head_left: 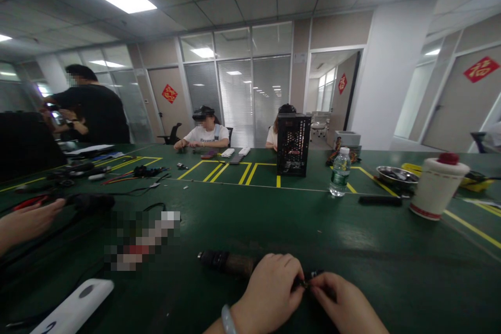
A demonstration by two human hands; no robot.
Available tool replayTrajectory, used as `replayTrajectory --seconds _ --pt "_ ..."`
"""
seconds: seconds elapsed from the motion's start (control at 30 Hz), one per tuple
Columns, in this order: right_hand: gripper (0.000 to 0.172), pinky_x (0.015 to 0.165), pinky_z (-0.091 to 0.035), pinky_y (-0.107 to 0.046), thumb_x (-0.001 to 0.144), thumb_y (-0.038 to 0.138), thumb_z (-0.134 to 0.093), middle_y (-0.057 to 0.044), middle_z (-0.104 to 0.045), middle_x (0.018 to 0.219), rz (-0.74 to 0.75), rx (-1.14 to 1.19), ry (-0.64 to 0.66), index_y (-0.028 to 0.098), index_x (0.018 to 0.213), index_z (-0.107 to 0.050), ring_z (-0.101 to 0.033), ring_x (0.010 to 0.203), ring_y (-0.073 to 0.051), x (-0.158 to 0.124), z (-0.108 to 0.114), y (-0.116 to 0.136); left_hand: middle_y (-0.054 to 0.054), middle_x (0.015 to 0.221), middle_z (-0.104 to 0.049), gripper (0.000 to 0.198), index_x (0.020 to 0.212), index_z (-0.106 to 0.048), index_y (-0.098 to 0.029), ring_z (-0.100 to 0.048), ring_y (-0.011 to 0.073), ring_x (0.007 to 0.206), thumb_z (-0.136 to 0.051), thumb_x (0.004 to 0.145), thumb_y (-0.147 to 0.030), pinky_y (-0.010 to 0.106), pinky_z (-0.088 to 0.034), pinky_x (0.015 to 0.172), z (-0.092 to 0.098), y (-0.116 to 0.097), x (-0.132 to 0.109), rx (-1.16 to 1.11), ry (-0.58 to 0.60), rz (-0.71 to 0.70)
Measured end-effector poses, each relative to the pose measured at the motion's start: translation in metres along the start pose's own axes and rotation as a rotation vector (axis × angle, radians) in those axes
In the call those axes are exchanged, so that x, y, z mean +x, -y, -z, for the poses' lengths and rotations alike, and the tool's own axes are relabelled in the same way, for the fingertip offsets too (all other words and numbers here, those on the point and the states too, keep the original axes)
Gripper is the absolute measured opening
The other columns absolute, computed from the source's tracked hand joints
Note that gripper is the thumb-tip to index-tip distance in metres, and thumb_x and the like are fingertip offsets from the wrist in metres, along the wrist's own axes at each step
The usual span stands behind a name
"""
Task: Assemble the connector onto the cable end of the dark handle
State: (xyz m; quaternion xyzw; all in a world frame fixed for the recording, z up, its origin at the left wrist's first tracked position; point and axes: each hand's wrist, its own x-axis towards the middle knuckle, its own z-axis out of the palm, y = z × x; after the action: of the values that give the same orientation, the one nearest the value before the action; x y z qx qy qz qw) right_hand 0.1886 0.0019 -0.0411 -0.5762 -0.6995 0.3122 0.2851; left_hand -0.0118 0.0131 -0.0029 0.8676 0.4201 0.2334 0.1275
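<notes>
My left hand [270, 289] is curled over the rear end of a dark cylindrical tool [225, 262] that lies on the green table [352, 250]. My right hand [344, 302] pinches a small dark part [313, 275] at the tool's near end, fingertips meeting those of the left. A pale bracelet [228, 319] circles my left wrist. What the small part is cannot be made out.
A white device [72, 309] lies at the near left. Another person's hand [27, 222] rests at the left by black cables [90, 201]. A water bottle [340, 171], black mesh case [293, 144], white jar [437, 186] and metal bowl [395, 174] stand farther back. People sit beyond.
</notes>
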Motion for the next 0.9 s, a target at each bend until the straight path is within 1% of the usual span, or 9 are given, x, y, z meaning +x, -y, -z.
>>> replayTrajectory --seconds 0.07,0.17,0.33,0.47,0.6,0.73,0.9 --pt "0.019 0.071 -0.051 -0.024 0.088 0.025 -0.052 -0.003 -0.075 0.086 -0.015 -0.035 -0.011 0.021 0.084 -0.07 -0.069 0.08 -0.021 -0.0008 0.0016 0.0037 -0.004 0.094 -0.063 0.015 0.093 -0.059 -0.023 -0.057 0.0193 0.089 -0.07 0.084 -0.019 0.032 -0.038 0.078 0.0007 -0.0002 0.0002 -0.002 0.007 -0.009" --pt "0.018 0.068 -0.05 -0.024 0.088 0.025 -0.052 -0.003 -0.074 0.082 -0.018 -0.061 -0.029 0.021 0.082 -0.068 -0.069 0.076 -0.02 -0.0006 0.0028 0.0064 -0.003 0.094 -0.063 0.014 0.094 -0.06 -0.023 -0.057 0.0197 0.089 -0.07 0.085 -0.02 0.033 -0.038 0.078 0.0018 -0.0007 0.0001 -0.009 0.011 -0.013" --pt "0.02 0.067 -0.049 -0.026 0.087 0.025 -0.048 -0.004 -0.072 0.08 0.015 -0.069 -0.059 0.02 0.08 -0.066 -0.068 0.075 -0.02 -0.0009 0.0027 0.0038 -0.003 0.093 -0.064 0.016 0.094 -0.061 -0.023 -0.058 0.0203 0.088 -0.071 0.083 -0.018 0.033 -0.038 0.079 0.0014 -0.0014 -0.0002 -0.025 -0.007 0.004" --pt "0.019 0.067 -0.048 -0.025 0.087 0.025 -0.05 -0.002 -0.072 0.082 0.02 -0.041 -0.021 0.021 0.082 -0.069 -0.067 0.076 -0.02 -0.0027 0.0018 0.0056 -0.003 0.095 -0.064 0.015 0.094 -0.062 -0.024 -0.058 0.0197 0.09 -0.071 0.083 -0.017 0.032 -0.038 0.081 -0.0013 0.0004 0.0006 -0.034 -0.002 -0.023" --pt "0.017 0.07 -0.048 -0.024 0.086 0.025 -0.055 -0.001 -0.072 0.084 0.021 0.04 0.018 0.022 0.083 -0.071 -0.067 0.079 -0.02 -0.0019 -0.0008 0.0052 -0.004 0.095 -0.064 0.014 0.093 -0.062 -0.024 -0.058 0.0187 0.091 -0.07 0.085 -0.016 0.032 -0.038 0.081 -0.0034 0.0032 0.0014 -0.035 0.004 -0.067" --pt "0.016 0.068 -0.048 -0.023 0.086 0.029 -0.054 0.0 -0.071 0.08 0.004 0.187 0.012 0.022 0.083 -0.068 -0.066 0.078 -0.019 0.0002 -0.0042 -0.0005 -0.005 0.093 -0.064 0.015 0.091 -0.062 -0.024 -0.058 0.0184 0.09 -0.071 0.083 -0.016 0.031 -0.037 0.08 -0.0035 0.0035 0.0017 -0.03 0.003 -0.059" --pt "0.014 0.069 -0.048 -0.024 0.083 0.028 -0.055 0.0 -0.071 0.082 -0.011 0.234 0.0 0.023 0.086 -0.067 -0.065 0.078 -0.02 0.001 -0.0041 -0.0015 -0.005 0.093 -0.064 0.016 0.091 -0.062 -0.024 -0.058 0.019 0.09 -0.073 0.082 -0.016 0.032 -0.037 0.08 -0.0044 0.003 0.0007 -0.032 -0.003 -0.043"
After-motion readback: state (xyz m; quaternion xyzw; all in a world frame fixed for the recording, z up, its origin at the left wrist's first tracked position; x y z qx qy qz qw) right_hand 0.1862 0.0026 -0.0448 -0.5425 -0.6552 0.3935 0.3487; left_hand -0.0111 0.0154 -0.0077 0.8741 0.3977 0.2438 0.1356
